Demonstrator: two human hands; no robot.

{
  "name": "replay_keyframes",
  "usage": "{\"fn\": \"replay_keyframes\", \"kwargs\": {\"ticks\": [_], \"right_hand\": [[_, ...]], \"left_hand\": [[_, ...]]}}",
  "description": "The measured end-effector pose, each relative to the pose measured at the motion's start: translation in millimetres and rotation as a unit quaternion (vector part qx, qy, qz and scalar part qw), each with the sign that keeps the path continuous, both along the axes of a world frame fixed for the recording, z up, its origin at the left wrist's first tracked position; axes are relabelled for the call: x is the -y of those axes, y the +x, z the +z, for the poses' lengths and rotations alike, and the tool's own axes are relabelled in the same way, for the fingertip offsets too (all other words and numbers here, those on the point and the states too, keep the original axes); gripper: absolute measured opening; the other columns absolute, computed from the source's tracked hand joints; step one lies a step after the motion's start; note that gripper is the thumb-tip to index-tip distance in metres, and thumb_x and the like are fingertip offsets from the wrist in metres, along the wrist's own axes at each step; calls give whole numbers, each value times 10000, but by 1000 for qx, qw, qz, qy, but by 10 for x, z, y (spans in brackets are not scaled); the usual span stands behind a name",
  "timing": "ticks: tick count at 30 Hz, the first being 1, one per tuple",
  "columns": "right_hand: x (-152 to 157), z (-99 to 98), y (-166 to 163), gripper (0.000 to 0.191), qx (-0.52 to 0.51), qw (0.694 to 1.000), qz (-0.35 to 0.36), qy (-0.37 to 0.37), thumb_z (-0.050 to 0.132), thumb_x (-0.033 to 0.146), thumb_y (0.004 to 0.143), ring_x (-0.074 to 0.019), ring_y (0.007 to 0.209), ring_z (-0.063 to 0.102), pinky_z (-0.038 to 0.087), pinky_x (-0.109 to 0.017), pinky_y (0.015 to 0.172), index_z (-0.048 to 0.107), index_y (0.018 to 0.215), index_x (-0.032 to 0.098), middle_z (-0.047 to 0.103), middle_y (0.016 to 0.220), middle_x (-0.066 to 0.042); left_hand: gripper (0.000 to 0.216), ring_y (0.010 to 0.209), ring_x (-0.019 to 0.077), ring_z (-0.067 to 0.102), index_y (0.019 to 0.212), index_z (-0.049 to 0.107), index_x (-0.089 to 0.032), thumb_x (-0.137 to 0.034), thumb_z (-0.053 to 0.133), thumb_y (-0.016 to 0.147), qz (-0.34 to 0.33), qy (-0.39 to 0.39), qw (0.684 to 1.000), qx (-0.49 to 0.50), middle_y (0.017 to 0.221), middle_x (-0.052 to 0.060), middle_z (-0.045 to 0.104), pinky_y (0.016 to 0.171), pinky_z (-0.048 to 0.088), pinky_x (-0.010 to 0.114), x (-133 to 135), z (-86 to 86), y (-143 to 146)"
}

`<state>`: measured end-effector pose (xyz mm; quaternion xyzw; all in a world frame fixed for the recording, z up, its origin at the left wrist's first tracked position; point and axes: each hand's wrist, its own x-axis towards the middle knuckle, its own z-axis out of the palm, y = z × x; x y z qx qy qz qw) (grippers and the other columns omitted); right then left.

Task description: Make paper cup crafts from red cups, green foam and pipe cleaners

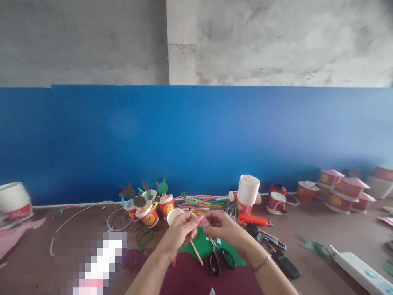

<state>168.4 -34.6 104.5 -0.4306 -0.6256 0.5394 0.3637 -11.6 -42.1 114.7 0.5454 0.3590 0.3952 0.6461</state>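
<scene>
My left hand and my right hand meet over the middle of the table, fingers closed in a pinch. Between the fingertips they hold a small pinkish-red piece with a clear, shiny part; its exact kind I cannot make out. Below the hands lie scissors with black handles. A pale stick slants down beside my left hand. Green paper lies under them, and dark maroon paper is nearest me. Just behind my left hand stands a white cup, partly hidden.
Decorated paper cups stand to the left, beside many coloured sticks. At the right are stacked white cups, an orange utility knife, keys and red cups with pink roofs. A blue panel backs the table.
</scene>
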Motion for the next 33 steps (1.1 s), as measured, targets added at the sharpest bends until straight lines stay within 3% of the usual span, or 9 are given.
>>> {"fn": "replay_keyframes", "kwargs": {"ticks": [4, 11, 17, 24, 29, 33], "right_hand": [[-23, -43, 19, 375, 41, 999, -11, 4, 741, 349, 652, -114, 586, 556, 385, -187, 461, 589, 943, 166, 594, 660, 26], [-44, -64, -9, 317, 25, 999, -14, 20, 709, 254, 658, -93, 544, 500, 381, -187, 459, 585, 935, 164, 533, 602, 57], [-32, -60, -16, 323, 10, 1000, -11, 22, 664, 196, 660, -77, 539, 476, 366, -182, 445, 573, 968, 158, 552, 697, 38], [-44, -51, -8, 424, 15, 995, -36, 96, 709, 136, 594, -137, 737, 553, 455, -244, 651, 606, 1004, 175, 603, 824, -3], [-30, -45, -18, 512, -28, 997, -6, 68, 699, 97, 560, -157, 749, 593, 475, -256, 641, 594, 1050, 199, 632, 826, -1], [-15, -31, -33, 548, -31, 996, -5, 78, 682, 73, 550, -172, 821, 601, 493, -274, 678, 595, 1076, 203, 646, 990, -39]], "left_hand": [[429, 337, 31, 218, 659, 441, -193, -574, 634, 697, -24, 4, 999, -37, 410, -88, 439, 377, 86, 216, -3, -26, -2], [391, 353, 52, 272, 677, 486, -186, -558, 579, 750, -40, 50, 995, -80, 387, -78, 448, 409, 158, 211, -17, -73, -20], [347, 393, 61, 314, 691, 522, -172, -501, 580, 786, -36, 83, 993, -78, 410, -79, 422, 440, 202, 212, -14, -94, -11], [317, 425, 65, 331, 685, 545, -161, -455, 640, 754, -49, 56, 994, -78, 465, -39, 529, 460, 191, 224, -16, -127, -26], [330, 427, 66, 322, 641, 613, -136, -452, 668, 719, -69, 53, 988, -126, 478, -16, 560, 459, 173, 237, -14, -107, -40], [341, 442, 71, 335, 575, 651, -126, -438, 670, 711, -78, 70, 982, -156, 460, -16, 542, 475, 193, 241, 4, -51, -49]]}}
